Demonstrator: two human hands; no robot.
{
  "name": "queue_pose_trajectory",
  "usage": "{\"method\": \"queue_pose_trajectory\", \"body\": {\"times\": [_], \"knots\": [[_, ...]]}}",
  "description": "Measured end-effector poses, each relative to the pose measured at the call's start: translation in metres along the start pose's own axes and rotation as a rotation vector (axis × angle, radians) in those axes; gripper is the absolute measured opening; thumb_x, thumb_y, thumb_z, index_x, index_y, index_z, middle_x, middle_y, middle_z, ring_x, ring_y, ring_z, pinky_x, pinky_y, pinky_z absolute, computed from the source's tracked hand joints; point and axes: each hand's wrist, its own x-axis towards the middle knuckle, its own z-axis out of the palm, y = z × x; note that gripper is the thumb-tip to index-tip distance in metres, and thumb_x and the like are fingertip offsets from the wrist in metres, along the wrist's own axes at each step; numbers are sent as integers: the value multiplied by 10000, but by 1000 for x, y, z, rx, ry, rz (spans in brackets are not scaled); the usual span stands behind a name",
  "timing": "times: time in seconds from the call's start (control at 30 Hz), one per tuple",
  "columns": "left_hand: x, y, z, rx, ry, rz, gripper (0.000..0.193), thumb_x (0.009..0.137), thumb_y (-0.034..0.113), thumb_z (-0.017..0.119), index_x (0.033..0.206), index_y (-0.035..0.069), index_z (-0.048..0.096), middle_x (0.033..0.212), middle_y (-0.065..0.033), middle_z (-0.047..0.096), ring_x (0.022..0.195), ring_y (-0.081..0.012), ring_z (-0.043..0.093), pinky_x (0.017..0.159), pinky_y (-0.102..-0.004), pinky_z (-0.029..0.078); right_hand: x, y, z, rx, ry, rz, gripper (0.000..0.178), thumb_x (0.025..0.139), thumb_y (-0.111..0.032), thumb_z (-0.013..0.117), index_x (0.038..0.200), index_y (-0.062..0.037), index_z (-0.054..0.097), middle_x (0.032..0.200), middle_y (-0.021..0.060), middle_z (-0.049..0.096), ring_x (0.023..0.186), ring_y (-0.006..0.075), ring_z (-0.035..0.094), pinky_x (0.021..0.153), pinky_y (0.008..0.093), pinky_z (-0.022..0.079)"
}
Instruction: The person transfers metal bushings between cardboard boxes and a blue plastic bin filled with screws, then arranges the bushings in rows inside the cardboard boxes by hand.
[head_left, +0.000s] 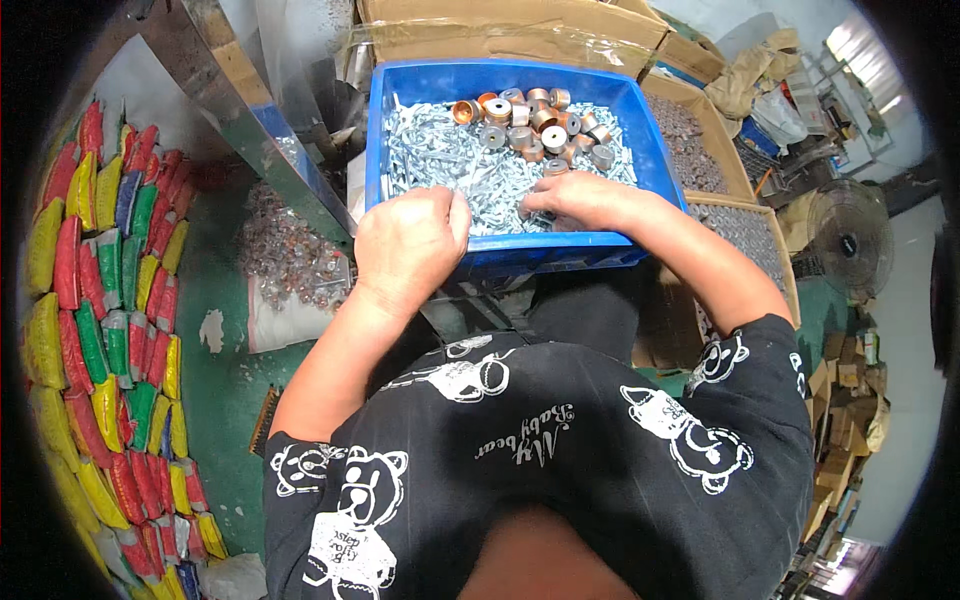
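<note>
The work in hand looks well short of done, as a judgement: the blue bin [655, 150] carries a deep bed of loose silver screws [425, 160], with round metal pieces [553, 138] heaped toward its far right. No piece can be clearly seen joined to a screw, so what is finished there I cannot tell; most of the bed seems left to handle

The left hand [412, 240] is curled at the bin's near left edge, its fingertips hidden, so I cannot tell whether its grip is clamped on anything. The right hand [590, 200] reaches over the near edge with its fingers down at the screws, just below the heap; whether that grip is apart or together does not show

Counted: 2 hands, 1 blue bin, at least 18 round pieces, and screws too many to count. To the right stand 2 open cartons of small parts, the far carton [735, 165] and the near carton [785, 260]; to the left lies 1 pile of small parts [290, 250]
</note>
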Motion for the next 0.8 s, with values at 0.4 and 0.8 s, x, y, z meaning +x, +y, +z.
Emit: {"method": "queue_pose_trajectory", "body": {"times": [0.4,0.8], "knots": [[-5,-11,6,-179,61,38,276,861,241,627,644,70,623,648,-125,624,594,-328,627,544,-430,502,28,11,-24,972,296,478,278,881,-118,686,1147,-42,657,800,47,662,738,106,618,661,255,507],[-13,-19,19,-285,107,85,170,755,192,587,652,82,667,658,-135,656,609,-287,667,563,-405,536,94,-1,-29,-238,79,213,39,797,-20,602,826,-28,577,806,201,583,828,359,589,741,420,457]]}}
